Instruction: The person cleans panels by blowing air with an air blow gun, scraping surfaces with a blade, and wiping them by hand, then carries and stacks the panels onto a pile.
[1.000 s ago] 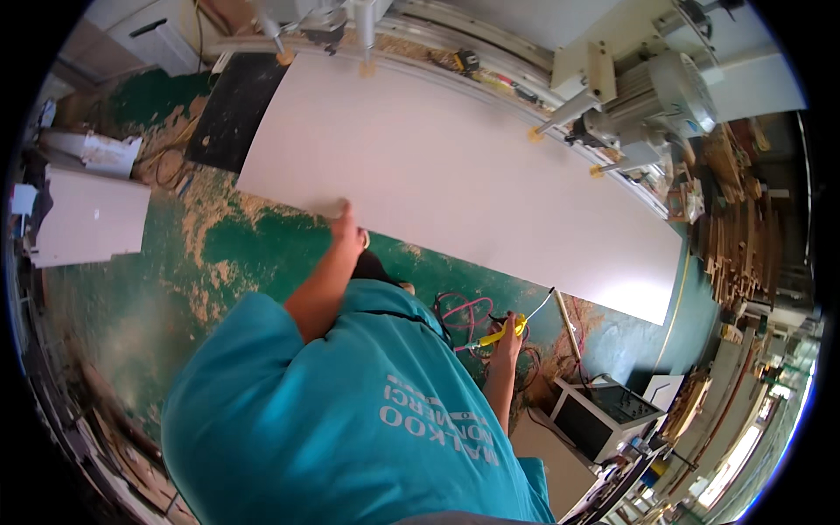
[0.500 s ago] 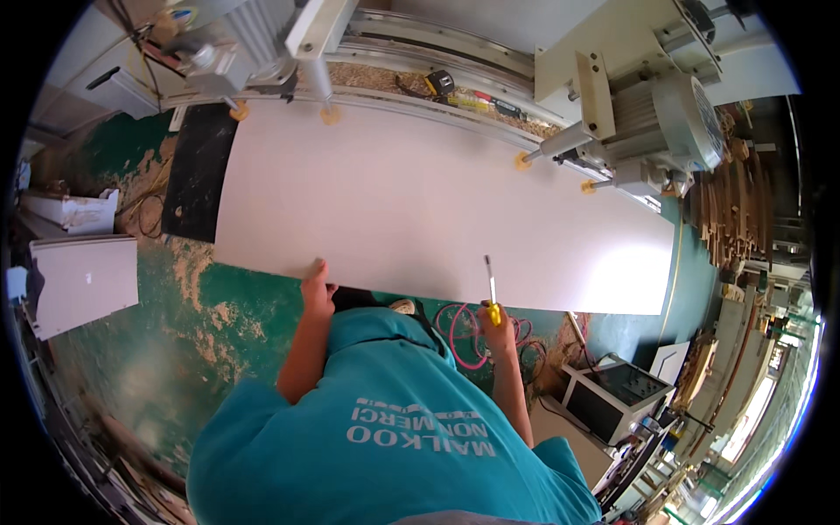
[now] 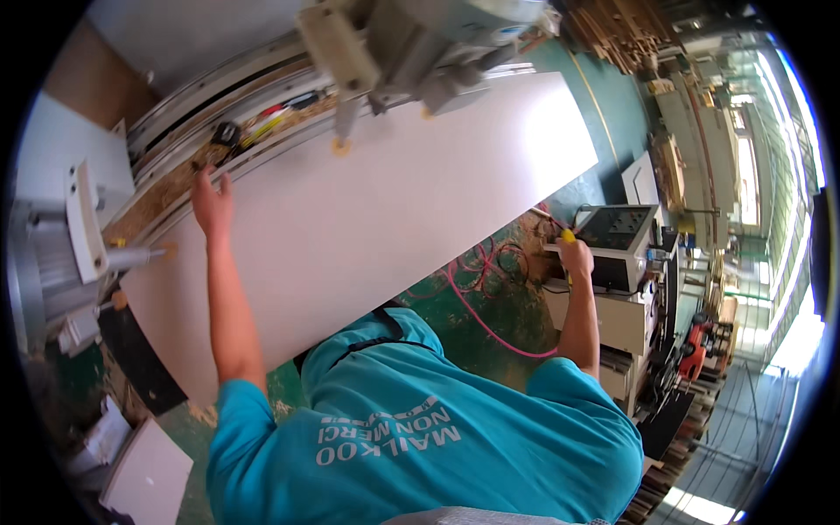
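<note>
Left hand [image 3: 213, 210] has been taken from the near edge of the board [image 3: 385, 201] and stretched across to its far side; right hand [image 3: 576, 256] has been swung out to the right, away from that near edge. View has been turned too, so the board is now seen on a slant.

Left: fingers partly spread, a gap seen between them; no firm grip is shown. Fingertips are held by the rail [image 3: 271, 142], near the tape measure [image 3: 226, 134]. Whether anything is touched there cannot be told.

Right: fingers are closed round the air gun [image 3: 569, 236], yellow parts showing above and below the fist. Nozzle can't be made out clearly. Gun is held off the board's near side, close to the control box [image 3: 612, 241]. Pink hose [image 3: 490, 325] is looped on the green floor [image 3: 490, 297] and curved up toward the right forearm.

Board is laid flat, its far edge running along the rail, and is crossed by the left forearm. Its upper part is overhung by the motor [image 3: 420, 44]. Yellow pad [image 3: 341, 148] is seen at the board's surface; contact can't be judged. Black sheet [image 3: 142, 360] is placed at the board's left end. Sawdust [image 3: 162, 192] is piled in the strip beyond the rail. White panel [image 3: 149, 477] is stood at lower left, well apart from both hands.
</note>
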`<control>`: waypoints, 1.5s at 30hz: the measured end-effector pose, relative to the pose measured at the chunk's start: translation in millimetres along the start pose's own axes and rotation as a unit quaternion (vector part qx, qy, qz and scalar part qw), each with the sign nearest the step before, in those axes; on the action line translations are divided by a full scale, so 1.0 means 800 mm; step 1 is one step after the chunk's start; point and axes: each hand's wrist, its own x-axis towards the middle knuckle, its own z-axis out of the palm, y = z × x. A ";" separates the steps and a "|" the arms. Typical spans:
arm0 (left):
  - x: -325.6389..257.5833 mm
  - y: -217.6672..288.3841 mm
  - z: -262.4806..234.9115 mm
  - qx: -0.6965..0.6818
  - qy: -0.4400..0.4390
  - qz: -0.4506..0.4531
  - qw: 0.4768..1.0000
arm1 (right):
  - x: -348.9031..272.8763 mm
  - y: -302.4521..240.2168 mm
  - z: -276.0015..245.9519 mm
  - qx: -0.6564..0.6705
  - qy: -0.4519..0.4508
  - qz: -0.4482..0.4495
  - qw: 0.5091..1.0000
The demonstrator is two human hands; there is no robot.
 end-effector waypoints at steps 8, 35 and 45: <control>0.137 -0.011 0.115 0.100 -0.138 -0.175 0.970 | -0.129 -0.260 -0.022 -0.078 -0.323 -0.514 0.791; -0.299 -0.091 -0.205 -0.434 0.042 -0.498 0.750 | -0.585 -0.612 -0.004 0.066 -0.152 -0.839 0.519; -0.350 -0.448 -0.414 -0.306 0.365 -0.597 0.645 | -0.457 -0.717 0.004 -0.003 -0.070 -0.683 0.727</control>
